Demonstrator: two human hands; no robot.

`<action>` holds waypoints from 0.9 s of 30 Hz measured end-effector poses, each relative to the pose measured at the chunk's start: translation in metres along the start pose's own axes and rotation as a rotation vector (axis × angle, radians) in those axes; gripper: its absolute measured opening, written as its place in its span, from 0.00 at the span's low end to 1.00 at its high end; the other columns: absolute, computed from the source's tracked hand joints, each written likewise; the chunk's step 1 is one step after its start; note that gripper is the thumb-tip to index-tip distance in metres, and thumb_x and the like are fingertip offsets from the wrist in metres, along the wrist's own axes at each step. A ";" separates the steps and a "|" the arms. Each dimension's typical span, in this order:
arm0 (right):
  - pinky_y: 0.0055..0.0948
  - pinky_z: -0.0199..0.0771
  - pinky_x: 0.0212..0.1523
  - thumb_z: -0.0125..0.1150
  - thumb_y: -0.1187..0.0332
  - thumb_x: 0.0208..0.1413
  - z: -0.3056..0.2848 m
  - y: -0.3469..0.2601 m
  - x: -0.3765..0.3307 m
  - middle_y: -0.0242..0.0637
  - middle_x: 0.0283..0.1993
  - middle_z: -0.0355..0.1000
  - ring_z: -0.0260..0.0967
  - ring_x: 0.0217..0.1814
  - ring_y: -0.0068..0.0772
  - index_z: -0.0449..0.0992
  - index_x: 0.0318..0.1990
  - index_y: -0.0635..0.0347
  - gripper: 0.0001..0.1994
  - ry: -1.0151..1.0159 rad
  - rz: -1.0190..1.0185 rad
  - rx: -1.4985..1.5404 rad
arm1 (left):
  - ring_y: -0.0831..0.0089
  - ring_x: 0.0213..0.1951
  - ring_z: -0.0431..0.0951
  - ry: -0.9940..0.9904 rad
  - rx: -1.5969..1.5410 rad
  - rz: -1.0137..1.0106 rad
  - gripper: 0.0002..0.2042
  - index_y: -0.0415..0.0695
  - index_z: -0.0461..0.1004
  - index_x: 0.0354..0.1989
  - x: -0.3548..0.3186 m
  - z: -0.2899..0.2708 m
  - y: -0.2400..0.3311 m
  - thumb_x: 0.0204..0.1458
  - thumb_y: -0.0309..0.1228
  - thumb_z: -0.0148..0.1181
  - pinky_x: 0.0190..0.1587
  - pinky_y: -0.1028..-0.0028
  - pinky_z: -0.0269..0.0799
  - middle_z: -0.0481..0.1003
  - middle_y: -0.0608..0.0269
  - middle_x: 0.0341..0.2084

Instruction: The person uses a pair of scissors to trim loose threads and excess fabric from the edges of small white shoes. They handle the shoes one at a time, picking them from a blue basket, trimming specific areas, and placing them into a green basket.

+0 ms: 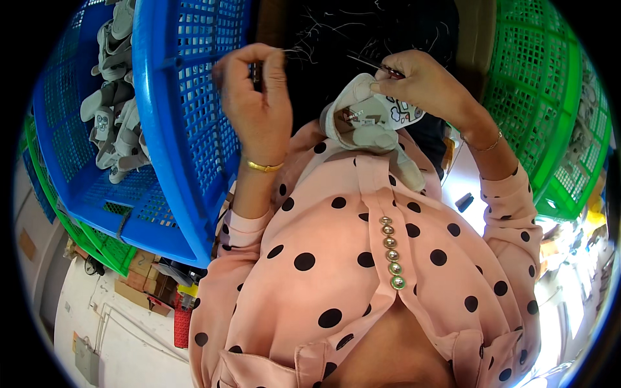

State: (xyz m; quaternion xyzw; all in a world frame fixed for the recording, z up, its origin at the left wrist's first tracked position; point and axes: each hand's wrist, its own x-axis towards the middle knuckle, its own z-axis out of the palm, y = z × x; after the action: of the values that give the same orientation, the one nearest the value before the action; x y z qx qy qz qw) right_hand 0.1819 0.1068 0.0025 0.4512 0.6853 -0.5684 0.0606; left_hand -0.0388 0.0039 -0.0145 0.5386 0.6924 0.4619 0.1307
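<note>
My right hand [420, 81] grips a small grey and white fabric shoe [372, 123] with a cartoon print, held against my chest. A thin needle [362, 62] sticks out by the right fingertips. My left hand [259, 97] is raised beside it with thumb and fingers pinched shut on a fine thread [291, 50] that runs toward the shoe. A gold bangle circles each wrist. I wear a pink blouse with black dots.
A blue plastic basket [174, 129] at my left holds several grey shoe pieces [116, 97]. A green basket [550, 116] stands at my right, another green one [97, 246] under the blue. A dark cloth with loose threads [362, 32] lies ahead. Cardboard boxes [139, 284] sit on the floor.
</note>
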 end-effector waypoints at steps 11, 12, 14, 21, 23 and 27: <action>0.27 0.64 0.25 0.63 0.64 0.51 -0.002 0.008 -0.007 0.36 0.19 0.60 0.55 0.22 0.21 0.71 0.27 0.72 0.16 0.018 0.004 -0.031 | 0.52 0.59 0.66 -0.287 0.210 0.095 0.07 0.45 0.81 0.37 -0.009 0.003 0.010 0.50 0.30 0.66 0.61 0.61 0.61 0.75 0.60 0.52; 0.27 0.64 0.25 0.62 0.64 0.51 -0.002 0.009 -0.008 0.36 0.19 0.60 0.55 0.22 0.21 0.71 0.27 0.72 0.16 0.016 0.004 -0.022 | 0.57 0.54 0.71 -0.248 0.237 0.176 0.07 0.44 0.80 0.39 -0.009 0.009 0.015 0.50 0.28 0.65 0.57 0.63 0.66 0.77 0.62 0.48; 0.27 0.64 0.25 0.63 0.64 0.51 -0.001 0.010 -0.011 0.36 0.19 0.59 0.54 0.22 0.21 0.70 0.27 0.72 0.16 0.012 -0.001 0.034 | 0.60 0.50 0.74 -0.466 -0.219 -0.298 0.08 0.44 0.80 0.39 -0.012 0.013 0.035 0.50 0.28 0.65 0.52 0.66 0.69 0.78 0.60 0.45; 0.27 0.64 0.26 0.62 0.63 0.54 0.013 0.028 -0.023 0.37 0.21 0.61 0.56 0.23 0.23 0.70 0.29 0.70 0.15 0.059 -0.086 0.094 | 0.61 0.33 0.77 -0.773 -0.075 -0.091 0.13 0.40 0.79 0.39 -0.022 0.032 0.027 0.50 0.36 0.64 0.35 0.67 0.72 0.77 0.56 0.28; 0.27 0.64 0.25 0.62 0.63 0.55 0.018 0.026 -0.030 0.38 0.21 0.62 0.56 0.22 0.25 0.71 0.31 0.69 0.15 0.108 -0.081 0.011 | 0.61 0.31 0.78 -0.837 -0.106 -0.140 0.13 0.39 0.78 0.39 -0.022 0.036 0.025 0.53 0.36 0.63 0.33 0.68 0.72 0.76 0.54 0.27; 0.28 0.63 0.25 0.63 0.63 0.55 0.024 0.024 -0.042 0.40 0.20 0.64 0.57 0.21 0.26 0.72 0.33 0.68 0.14 0.106 -0.038 -0.037 | 0.58 0.30 0.78 -0.769 -0.061 -0.039 0.13 0.39 0.78 0.38 -0.028 0.038 0.029 0.53 0.37 0.62 0.32 0.67 0.71 0.76 0.53 0.27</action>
State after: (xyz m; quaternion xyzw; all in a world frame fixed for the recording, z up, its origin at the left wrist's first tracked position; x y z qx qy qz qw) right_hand 0.2130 0.0622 0.0021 0.4662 0.7065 -0.5320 0.0218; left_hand 0.0161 -0.0017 -0.0218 0.6552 0.5888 0.2441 0.4054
